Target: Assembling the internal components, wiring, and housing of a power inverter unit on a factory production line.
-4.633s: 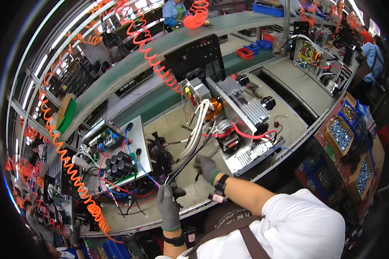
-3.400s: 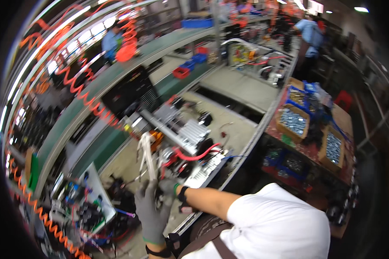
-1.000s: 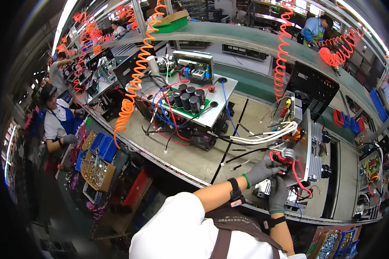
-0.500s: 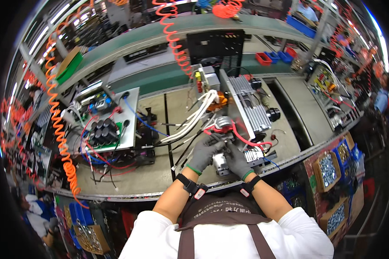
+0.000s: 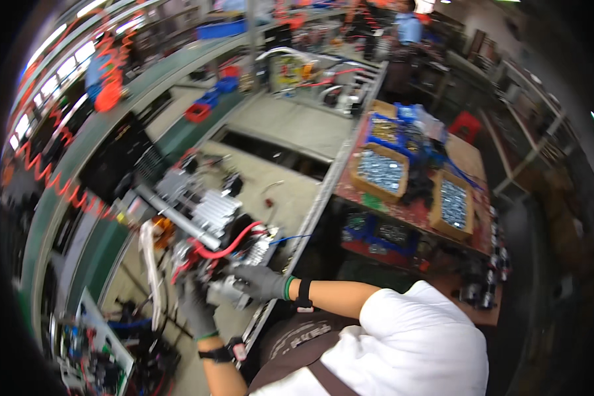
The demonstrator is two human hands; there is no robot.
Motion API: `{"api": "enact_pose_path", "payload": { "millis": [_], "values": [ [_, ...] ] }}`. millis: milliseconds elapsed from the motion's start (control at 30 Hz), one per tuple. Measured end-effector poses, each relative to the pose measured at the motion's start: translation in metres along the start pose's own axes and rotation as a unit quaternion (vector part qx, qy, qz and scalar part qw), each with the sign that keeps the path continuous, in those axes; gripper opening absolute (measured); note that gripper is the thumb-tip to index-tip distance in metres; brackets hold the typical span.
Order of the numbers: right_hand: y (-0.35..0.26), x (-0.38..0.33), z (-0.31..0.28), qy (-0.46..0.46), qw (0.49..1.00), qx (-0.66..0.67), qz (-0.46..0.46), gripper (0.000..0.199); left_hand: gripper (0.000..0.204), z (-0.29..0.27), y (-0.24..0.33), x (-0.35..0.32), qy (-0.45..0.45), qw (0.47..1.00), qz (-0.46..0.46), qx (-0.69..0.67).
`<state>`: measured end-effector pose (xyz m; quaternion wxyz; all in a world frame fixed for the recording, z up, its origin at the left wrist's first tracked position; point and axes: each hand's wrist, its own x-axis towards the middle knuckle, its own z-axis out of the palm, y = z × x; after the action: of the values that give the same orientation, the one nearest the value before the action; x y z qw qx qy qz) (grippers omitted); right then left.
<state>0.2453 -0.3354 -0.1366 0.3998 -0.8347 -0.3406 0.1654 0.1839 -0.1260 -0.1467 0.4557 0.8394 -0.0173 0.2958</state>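
Both my hands wear grey gloves and are at the near end of an electrical assembly on the bench. My left hand (image 5: 195, 305) is beside the dark and red wiring, its fingers smeared by motion. From the other side my right hand (image 5: 261, 282) reaches over a silver metal block (image 5: 228, 292), close to or touching it; its fingertips are too blurred to read. Thick red cables (image 5: 228, 252) loop just beyond the hands. Past them stand finned silver heatsinks (image 5: 216, 214) beside a metal plate (image 5: 178, 218). White cables (image 5: 150, 274) hang at the left.
Boxes of silver screws (image 5: 379, 173) stand on a side table (image 5: 346, 188) at the right, with blue bins. Another circuit assembly (image 5: 89, 356) is at lower left. A dark slot (image 5: 270, 154) crosses the bench. Orange coiled hoses (image 5: 53, 175) hang at left.
My view has swung to the right, so the bench appears turned and the side table with screws is more central. Both hands stay at the silver block and cables.
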Motion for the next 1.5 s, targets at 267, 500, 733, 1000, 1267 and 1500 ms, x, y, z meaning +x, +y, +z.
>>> {"api": "enact_pose_path", "payload": {
  "millis": [267, 500, 733, 1000, 1267, 1500],
  "values": [
    [0.138, -0.113, -0.195, 0.522, 0.85, 0.026, 0.063, 0.026, 0.061, 0.011, 0.033, -0.014, 0.171, 0.881, -0.332, -0.292],
    [0.284, -0.227, -0.405, 0.722, 0.662, -0.089, 0.18, 0.03, 0.056, 0.049, 0.092, 0.002, 0.183, 0.9, -0.338, -0.206],
    [0.392, -0.276, -0.529, 0.575, 0.711, -0.129, 0.384, 0.039, 0.045, 0.11, 0.114, -0.006, 0.212, 0.94, -0.214, 0.161],
    [0.404, -0.292, -0.563, 0.46, 0.712, -0.341, 0.406, 0.042, 0.057, 0.167, 0.033, -0.056, 0.046, 0.792, -0.243, 0.558],
    [0.331, -0.393, -0.588, 0.613, 0.747, -0.175, 0.192, 0.031, 0.042, 0.176, 0.031, -0.047, 0.039, 0.704, -0.252, 0.663],
    [0.411, -0.379, -0.546, 0.472, 0.776, -0.138, 0.395, 0.047, 0.051, 0.165, -0.008, -0.057, 0.104, 0.72, -0.241, 0.642]
  ]
}}
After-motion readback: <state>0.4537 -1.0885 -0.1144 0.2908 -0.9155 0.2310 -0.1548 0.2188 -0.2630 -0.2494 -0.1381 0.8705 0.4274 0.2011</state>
